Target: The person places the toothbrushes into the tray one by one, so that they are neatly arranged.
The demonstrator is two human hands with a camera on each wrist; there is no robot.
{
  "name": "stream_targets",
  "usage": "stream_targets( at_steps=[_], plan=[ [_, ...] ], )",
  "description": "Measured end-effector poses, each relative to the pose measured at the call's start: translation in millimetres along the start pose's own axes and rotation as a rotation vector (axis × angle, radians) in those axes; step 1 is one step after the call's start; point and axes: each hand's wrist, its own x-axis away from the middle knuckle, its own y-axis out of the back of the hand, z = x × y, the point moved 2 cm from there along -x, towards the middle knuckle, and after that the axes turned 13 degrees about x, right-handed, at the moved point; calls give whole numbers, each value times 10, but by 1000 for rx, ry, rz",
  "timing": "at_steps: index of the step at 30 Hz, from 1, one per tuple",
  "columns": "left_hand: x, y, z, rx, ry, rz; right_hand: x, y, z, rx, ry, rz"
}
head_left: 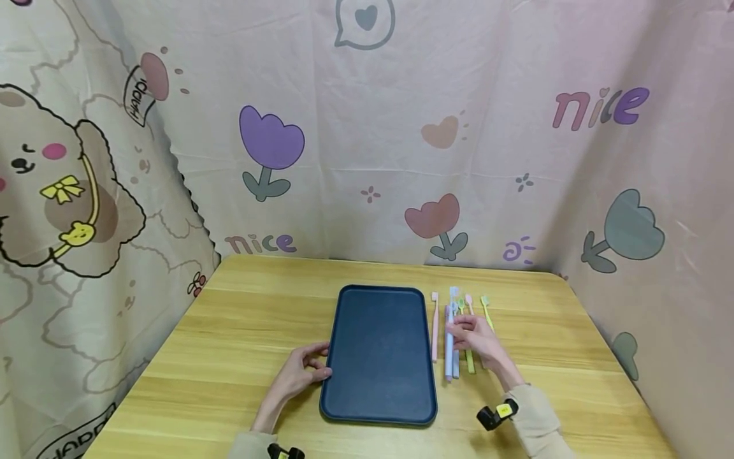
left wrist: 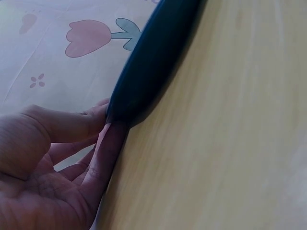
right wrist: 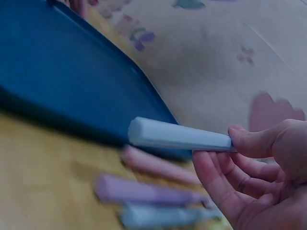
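Note:
A dark blue rectangular tray lies on the table. My left hand holds its left edge, thumb and fingers at the rim. To the right of the tray, my right hand pinches a light blue toothbrush between thumb and fingers. That toothbrush is raised above the others, its thick handle end pointing away from the palm in the right wrist view. Below it lie a pink toothbrush, a purple toothbrush and another blue toothbrush. The right hand partly covers the row.
Green and yellow toothbrushes, plus a second pink one, lie near the right hand. The wooden table extends on both sides of the tray. Printed curtains hang behind and beside it.

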Motion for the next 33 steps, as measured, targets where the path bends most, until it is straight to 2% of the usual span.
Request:
stream_targets(
  at_steps=[5, 13, 24, 33],
  plan=[
    [4, 1, -7, 7, 1, 2, -56, -308, 113, -13, 26, 31],
    [3, 3, -3, 5, -2, -1, -131, -677, 208, -24, 67, 61],
    [11, 7, -6, 0, -9, -3, -202, -1113, 318, -49, 82, 90],
    [13, 0, -13, 13, -3, -2, -262, -1368, 340, -69, 103, 80]
  ],
)
